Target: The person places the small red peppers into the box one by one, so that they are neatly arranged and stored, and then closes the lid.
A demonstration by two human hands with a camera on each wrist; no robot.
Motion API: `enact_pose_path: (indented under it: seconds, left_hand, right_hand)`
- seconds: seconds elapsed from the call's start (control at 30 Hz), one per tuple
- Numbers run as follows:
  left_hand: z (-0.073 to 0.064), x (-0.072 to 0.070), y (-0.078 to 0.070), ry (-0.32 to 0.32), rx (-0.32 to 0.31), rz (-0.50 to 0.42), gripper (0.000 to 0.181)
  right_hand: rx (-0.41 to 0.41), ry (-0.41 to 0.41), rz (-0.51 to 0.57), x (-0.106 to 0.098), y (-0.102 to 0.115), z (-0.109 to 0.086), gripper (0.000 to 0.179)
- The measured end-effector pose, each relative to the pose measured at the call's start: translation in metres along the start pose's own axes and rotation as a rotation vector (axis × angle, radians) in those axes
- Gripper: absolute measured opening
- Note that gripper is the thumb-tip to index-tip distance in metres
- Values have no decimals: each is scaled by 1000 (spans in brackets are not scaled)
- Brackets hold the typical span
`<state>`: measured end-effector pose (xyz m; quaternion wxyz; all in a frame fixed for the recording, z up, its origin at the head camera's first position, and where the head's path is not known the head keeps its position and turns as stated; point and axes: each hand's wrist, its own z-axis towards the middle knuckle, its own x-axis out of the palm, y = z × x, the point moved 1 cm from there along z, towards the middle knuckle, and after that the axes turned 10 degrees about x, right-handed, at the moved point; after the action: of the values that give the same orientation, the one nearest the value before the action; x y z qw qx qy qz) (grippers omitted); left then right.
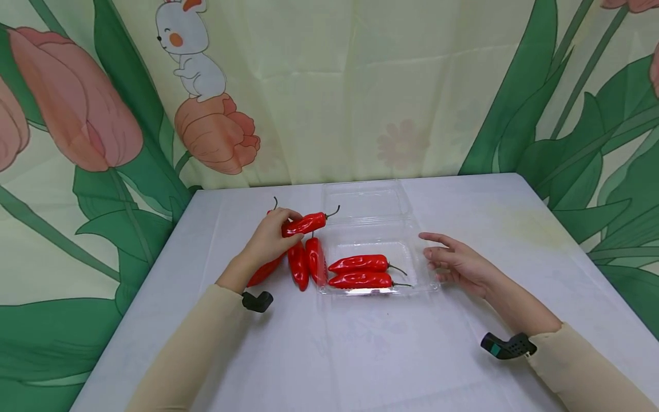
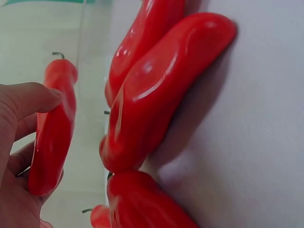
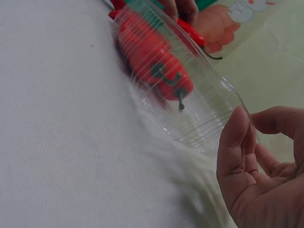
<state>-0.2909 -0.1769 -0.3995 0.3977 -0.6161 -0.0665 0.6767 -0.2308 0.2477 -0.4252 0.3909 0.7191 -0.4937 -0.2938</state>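
Note:
A red pepper [image 1: 305,225] with a thin dark stem is raised in my left hand [image 1: 273,234], pinched between thumb and fingers. In the left wrist view the thumb lies across its side. Below and beside that hand are more red peppers [image 1: 298,266] on the table, partly hidden by it. Two others [image 1: 358,263] lie side by side in a clear plastic clamshell box [image 1: 396,243], stems to the right. At the right edge of this box is my right hand [image 1: 460,263], its fingers loosely bent, fingertips right at the rim in the right wrist view.
The box's clear lid [image 1: 366,201] is folded back toward the far table edge. A white cloth covers the table [image 1: 386,355]. Behind it hangs a curtain [image 1: 329,91] printed with tulips and a rabbit. Each wrist wears a black camera [image 1: 257,301].

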Motion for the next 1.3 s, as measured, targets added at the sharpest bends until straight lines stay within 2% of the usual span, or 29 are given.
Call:
enact_pose_path:
  seconds: [0.23,0.6,1.3]
  left_hand:
    - [3,5,-6,-6,-3,-3,52]
    - [9,12,-16,-1,38,-12,47]
    - [15,29,-40,8,107,-8,50]
  right_hand:
    - [0,9,14,0,-1,1,68]
    - [4,2,17,1,-1,0,70]
    - [9,-5,22,2,0,-2,67]
